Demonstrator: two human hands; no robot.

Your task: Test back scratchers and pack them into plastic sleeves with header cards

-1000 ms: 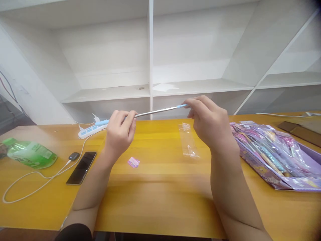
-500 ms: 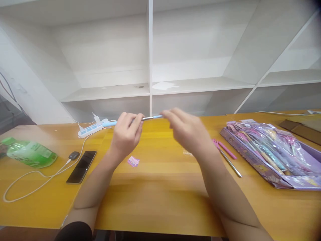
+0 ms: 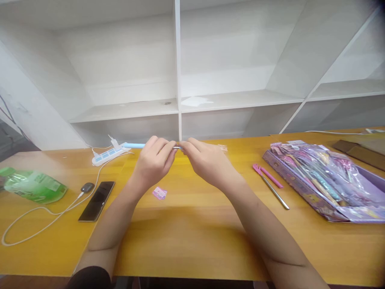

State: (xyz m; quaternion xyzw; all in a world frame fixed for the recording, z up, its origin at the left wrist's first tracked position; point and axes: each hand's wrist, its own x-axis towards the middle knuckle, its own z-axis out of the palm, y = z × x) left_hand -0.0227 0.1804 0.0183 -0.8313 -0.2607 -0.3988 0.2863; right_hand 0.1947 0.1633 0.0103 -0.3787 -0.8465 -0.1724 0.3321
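Above the middle of the yellow table (image 3: 192,241), my left hand (image 3: 155,160) is closed round a thin telescopic rod (image 3: 135,145) with a light blue handle that sticks out to the left. My right hand (image 3: 207,162) pinches the rod's other end, and its fingertips almost touch those of the left hand. Only a short bit of metal shows between the two hands. A small pink tag (image 3: 159,193) lies on the table below my left hand.
A pink-handled metal rod (image 3: 270,185) lies right of my hands, beside a purple box of packaged items (image 3: 325,180). A clear wrapper (image 3: 222,148) lies behind my right hand. At left are a phone (image 3: 97,195), a white cable, a power strip (image 3: 110,154) and a green pouch (image 3: 33,185). White shelves stand behind.
My right hand has slid left along the rod until it meets my left hand, so the rod has collapsed from long to short. The pink-handled rod has come into view.
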